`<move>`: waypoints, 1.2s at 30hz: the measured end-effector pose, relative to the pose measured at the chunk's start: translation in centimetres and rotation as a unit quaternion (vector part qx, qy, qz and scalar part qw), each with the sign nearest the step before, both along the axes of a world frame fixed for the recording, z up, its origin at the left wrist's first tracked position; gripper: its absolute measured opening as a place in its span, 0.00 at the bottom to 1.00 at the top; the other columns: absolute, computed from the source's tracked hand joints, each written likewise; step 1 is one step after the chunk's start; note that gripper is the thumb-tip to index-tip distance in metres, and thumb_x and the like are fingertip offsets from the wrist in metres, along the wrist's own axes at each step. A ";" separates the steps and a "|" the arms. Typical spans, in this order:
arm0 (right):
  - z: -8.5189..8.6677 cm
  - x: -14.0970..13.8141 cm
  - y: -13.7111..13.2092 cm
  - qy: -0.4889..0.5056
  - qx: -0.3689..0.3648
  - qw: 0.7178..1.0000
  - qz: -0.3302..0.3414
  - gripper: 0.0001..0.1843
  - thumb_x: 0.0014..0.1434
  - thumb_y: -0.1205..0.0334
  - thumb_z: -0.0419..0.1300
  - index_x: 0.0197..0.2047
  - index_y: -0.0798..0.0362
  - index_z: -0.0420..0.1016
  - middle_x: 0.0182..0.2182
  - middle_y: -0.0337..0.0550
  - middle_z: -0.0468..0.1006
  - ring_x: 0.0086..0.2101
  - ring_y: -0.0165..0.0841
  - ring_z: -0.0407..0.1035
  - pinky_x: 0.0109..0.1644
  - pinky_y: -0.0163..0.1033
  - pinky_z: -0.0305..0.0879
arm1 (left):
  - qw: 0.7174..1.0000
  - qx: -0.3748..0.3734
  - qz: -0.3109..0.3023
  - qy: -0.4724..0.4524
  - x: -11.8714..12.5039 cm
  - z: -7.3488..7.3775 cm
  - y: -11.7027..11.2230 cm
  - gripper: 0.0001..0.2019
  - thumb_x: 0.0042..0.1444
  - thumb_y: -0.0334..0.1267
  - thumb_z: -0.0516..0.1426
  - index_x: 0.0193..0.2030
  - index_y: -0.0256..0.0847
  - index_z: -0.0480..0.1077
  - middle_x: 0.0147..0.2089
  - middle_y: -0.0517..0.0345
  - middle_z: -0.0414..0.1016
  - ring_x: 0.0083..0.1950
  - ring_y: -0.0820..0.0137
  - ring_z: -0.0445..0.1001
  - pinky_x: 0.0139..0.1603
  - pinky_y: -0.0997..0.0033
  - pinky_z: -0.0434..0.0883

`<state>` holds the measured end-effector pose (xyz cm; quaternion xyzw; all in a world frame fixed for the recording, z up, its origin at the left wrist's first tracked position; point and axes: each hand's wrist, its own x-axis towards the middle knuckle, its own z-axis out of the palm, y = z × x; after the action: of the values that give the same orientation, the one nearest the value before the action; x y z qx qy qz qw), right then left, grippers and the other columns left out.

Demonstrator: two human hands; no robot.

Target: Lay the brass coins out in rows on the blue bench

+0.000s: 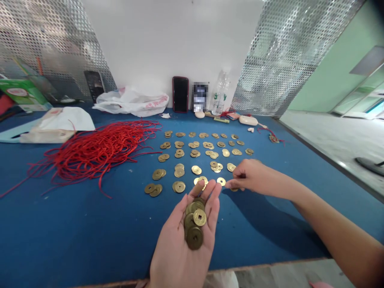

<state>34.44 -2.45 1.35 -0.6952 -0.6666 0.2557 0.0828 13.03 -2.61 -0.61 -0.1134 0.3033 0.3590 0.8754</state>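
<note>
My left hand (pixel 189 240) lies palm up near the table's front edge, cupped under a small heap of brass coins (pixel 199 217) with square holes. My right hand (pixel 252 176) reaches in from the right, its thumb and fingers pinched together at the tabletop. The fingertips meet the edge of a bright brass coin (pixel 221 181); part of another coin (pixel 234 189) shows below them. Beyond both hands, small overlapping piles of similar coins (pixel 179 187) form rows across the blue table (pixel 120 232). My left fingers partly cover one pile (pixel 201 182).
A tangle of red cords (pixel 102 148) spreads over the left side. Along the back stand a dark phone (pixel 180 95), a second phone (pixel 200 97) and a clear bottle (pixel 220 94), beside a white plastic bag (pixel 135 102). A corded coin ornament (pixel 273 138) lies at right.
</note>
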 end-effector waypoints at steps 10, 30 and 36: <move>-0.4 -1.9 0.0 -0.147 0.168 0.973 -0.057 0.27 0.62 0.44 0.53 0.19 0.54 0.64 0.18 0.37 0.68 0.21 0.26 0.54 0.25 0.35 0.42 | 0.998 0.041 -0.024 0.050 0.6 0.8 0.1 0.23 0.67 0.34 0.38 0.62 0.31 0.62 0.51 0.40 0.78 0.50 0.63 0.78 0.45 0.69 0.78; -0.1 -5.9 -1.8 0.132 0.225 0.925 0.275 0.08 0.65 0.63 0.54 0.37 0.53 0.73 0.35 0.40 0.76 0.40 0.29 0.68 0.47 0.38 0.63 | 0.999 -0.011 0.002 -0.049 1.6 0.5 -0.4 0.21 0.67 0.32 0.41 0.24 0.40 0.65 0.18 0.66 0.64 0.19 0.81 0.67 0.21 0.85 0.68; -0.2 -5.7 -1.9 0.220 0.241 0.928 0.178 0.05 0.62 0.66 0.58 0.36 0.51 0.75 0.33 0.38 0.76 0.35 0.27 0.69 0.39 0.34 0.66 | 0.995 0.008 -0.020 -0.100 1.5 0.2 -0.3 0.19 0.65 0.31 0.42 0.34 0.37 0.74 0.29 0.57 0.77 0.27 0.79 0.75 0.35 0.84 0.74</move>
<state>28.72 -4.38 1.20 -0.4505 -0.7859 0.2447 0.3457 14.56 -2.93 -0.38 -0.1356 0.2140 0.3303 0.9092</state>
